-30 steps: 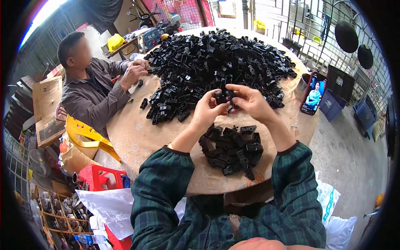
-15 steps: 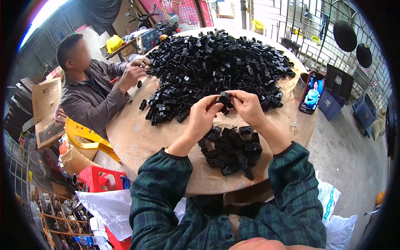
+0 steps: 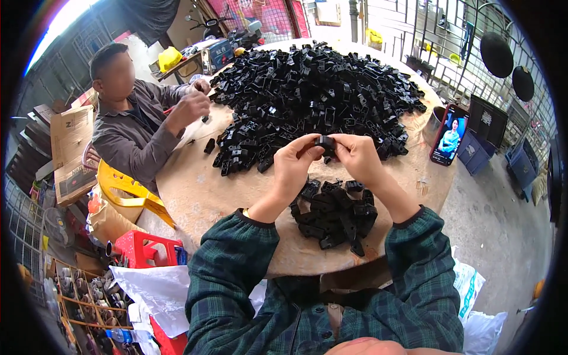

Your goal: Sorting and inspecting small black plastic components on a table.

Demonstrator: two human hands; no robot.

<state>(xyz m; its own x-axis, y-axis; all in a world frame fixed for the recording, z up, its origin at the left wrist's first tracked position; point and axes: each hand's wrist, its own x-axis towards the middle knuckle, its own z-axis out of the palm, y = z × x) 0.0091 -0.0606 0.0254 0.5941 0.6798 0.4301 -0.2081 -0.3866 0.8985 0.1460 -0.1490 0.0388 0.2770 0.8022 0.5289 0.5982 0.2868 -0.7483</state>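
Between the fingertips of both hands I hold one small black plastic part (image 3: 324,142), above the round table (image 3: 213,207). My left hand (image 3: 297,161) pinches its left side; my right hand (image 3: 358,157) grips it from the right. The fingers cover much of the part, so its exact shape is hidden. Just beyond my hands rises a large heap of black plastic parts (image 3: 313,89). A smaller pile of similar black parts (image 3: 334,216) lies between my forearms, close to the table's near edge.
Across the left side sits a co-worker (image 3: 136,118), hands at the heap's edge. A phone (image 3: 448,135) stands upright at the table's right edge, near a round container (image 3: 433,121). A yellow chair (image 3: 127,192) and red stool (image 3: 145,248) are at the left.
The whole view has shifted slightly. Both my hands keep hold of the black part, with the fingers moved a little. The co-worker's hands have moved slightly.
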